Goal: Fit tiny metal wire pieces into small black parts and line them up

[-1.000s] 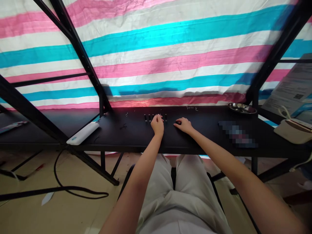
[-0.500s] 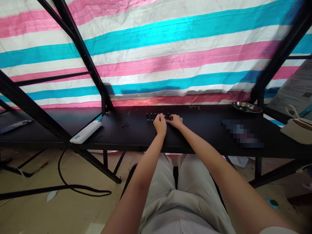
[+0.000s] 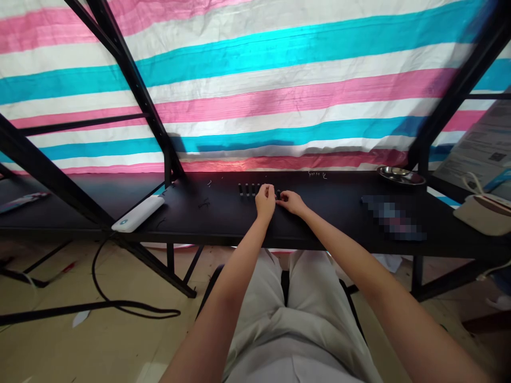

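Observation:
A row of small black upright pieces [image 3: 246, 190] stands on the black table [image 3: 223, 223]. My left hand [image 3: 265, 202] is curled at the right end of that row, fingers closed on something I cannot make out. My right hand [image 3: 293, 202] sits just beside it, fingertips pinched toward the left hand around a small dark piece [image 3: 278, 194]. The two hands almost touch.
A white power bank [image 3: 138, 214] lies at the table's left, a metal dish [image 3: 400, 175] at the back right, and a white device [image 3: 483, 213] at the far right. Small wire bits [image 3: 315, 174] lie by the striped tarp. Black frame bars cross on both sides. A cable loops on the floor.
My right hand has moved left from a spot apart on the table to meet my left hand at the end of the row. The left hand shifted slightly right.

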### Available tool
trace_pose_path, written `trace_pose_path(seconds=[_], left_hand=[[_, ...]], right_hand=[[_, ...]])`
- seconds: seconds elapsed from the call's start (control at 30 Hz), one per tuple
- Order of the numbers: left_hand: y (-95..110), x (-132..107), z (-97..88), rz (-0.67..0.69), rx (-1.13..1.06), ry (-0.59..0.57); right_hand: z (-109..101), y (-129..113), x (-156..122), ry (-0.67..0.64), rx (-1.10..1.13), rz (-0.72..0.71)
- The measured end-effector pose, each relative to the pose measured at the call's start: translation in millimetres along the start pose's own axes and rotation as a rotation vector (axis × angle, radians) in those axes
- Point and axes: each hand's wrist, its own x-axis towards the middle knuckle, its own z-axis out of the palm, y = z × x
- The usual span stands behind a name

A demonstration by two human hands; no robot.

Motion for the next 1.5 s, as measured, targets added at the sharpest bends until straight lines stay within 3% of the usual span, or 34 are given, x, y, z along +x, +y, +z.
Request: trace_pose_path(seconds=[0.17,0.23,0.47,0.7,1.0,1.23,1.5], left_hand=[[-6.0,-4.8,6.1,0.102,0.154,-0.33],[-8.0,-5.4,7.1,0.141,0.181,-0.382],[-8.9,-2.8,5.9,0.185,0.213,-0.277],[-1.7,-5.2,4.3,0.127,0.225,-0.193],[-5.1,-2.0,2.7,0.13,0.231,-0.038],[-8.2,-3.0,4.4,0.128,0.255,-0.243],[-12.8,-1.5,6.2,0.129,0.219,-0.272]], right_hand=[[-6.2,8.3,-12.1,0.041,-0.085,-0.026],[-7.7,8.7,-14.9,0.086,-0.147,-0.028],[-17.7,2.2,-21.2,0.153,-0.3,-0.052],[-17.5,3.3,-22.2,0.176,-0.367,-0.059],[-19.1,5.1,-21.9,0.207,-0.382,0.087],[-17.2,2.8,-20.8,0.134,-0.271,-0.13],[-17.3,3.5,-19.9,0.11,-0.235,-0.198]])
